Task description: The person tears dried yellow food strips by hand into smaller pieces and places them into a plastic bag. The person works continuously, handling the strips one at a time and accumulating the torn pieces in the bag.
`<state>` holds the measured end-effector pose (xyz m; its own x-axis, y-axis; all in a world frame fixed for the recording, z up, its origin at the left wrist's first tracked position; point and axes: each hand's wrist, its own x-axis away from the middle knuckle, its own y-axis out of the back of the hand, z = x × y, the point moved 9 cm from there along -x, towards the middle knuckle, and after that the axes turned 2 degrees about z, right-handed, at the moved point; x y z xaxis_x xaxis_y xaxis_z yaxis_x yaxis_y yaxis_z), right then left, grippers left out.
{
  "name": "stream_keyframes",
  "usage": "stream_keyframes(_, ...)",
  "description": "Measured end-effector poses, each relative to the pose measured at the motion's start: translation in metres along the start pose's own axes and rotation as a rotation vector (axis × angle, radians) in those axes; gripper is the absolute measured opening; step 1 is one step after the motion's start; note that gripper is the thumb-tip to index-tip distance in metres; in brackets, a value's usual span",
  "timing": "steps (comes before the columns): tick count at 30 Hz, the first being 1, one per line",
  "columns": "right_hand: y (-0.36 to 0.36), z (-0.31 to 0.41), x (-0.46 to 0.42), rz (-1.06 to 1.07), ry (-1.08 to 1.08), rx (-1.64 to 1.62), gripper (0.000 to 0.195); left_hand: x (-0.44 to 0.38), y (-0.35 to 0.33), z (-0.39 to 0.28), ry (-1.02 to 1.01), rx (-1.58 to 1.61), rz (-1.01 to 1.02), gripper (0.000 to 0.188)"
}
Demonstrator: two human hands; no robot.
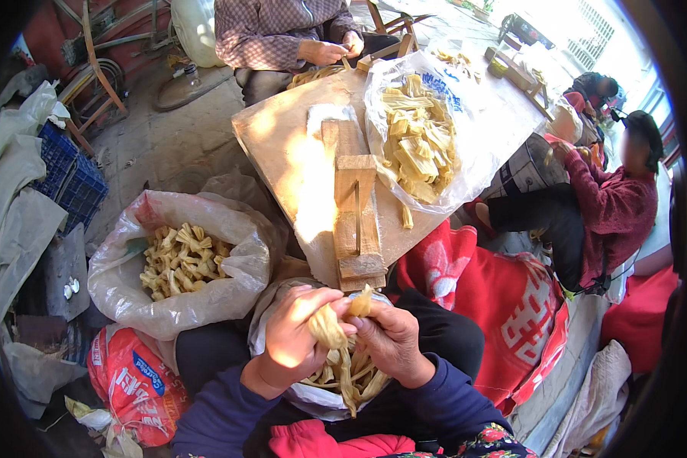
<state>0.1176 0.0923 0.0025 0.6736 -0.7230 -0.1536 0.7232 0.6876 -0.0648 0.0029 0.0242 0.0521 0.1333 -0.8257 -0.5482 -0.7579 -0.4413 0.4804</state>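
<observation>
My left hand pinches a folded, yellowish strip of dried vegetable between thumb and fingers. Facing it, my right hand grips the strip's upper end, so both hands meet on the same piece. Beneath them, a white plastic bag in my lap holds long loose strips of the same kind. Just beyond my fingers, a wooden stand with a thin upright metal rod or blade rests on the board. To the left, an open plastic sack contains short knotted pieces.
A wooden tabletop carries a clear bag of flat, wide strips. Across it a person handles a strip; another in red sits right. A red patterned blanket, red packaged sack and blue crate lie around.
</observation>
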Motion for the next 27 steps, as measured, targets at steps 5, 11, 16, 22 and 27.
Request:
stream_keyframes(5, -0.011, 0.019, -0.003, 0.227, 0.199, 0.355, 0.019, 0.007, -0.013, 0.019, 0.163, 0.062, 0.146, 0.02)
stream_keyframes(11, -0.03, 0.015, 0.001, 0.18, 0.23, 0.909, 0.025, 0.014, -0.023, 0.008, 0.09, -0.277, 0.234, 0.022)
stream_keyframes(16, -0.008, -0.013, 0.005, 0.083, 0.017, 0.693, 0.025, 0.009, -0.026, -0.005, -0.029, -0.241, 0.247, 0.015)
stream_keyframes(22, -0.022, -0.049, 0.024, 0.28, -0.703, -0.346, 0.041, 0.007, 0.001, 0.012, 0.21, 0.428, 0.042, 0.008)
stream_keyframes(27, -0.034, -0.029, 0.027, 0.43, -0.641, -0.544, 0.045, 0.013, 0.035, 0.04, 0.176, 0.646, -0.249, 0.017)
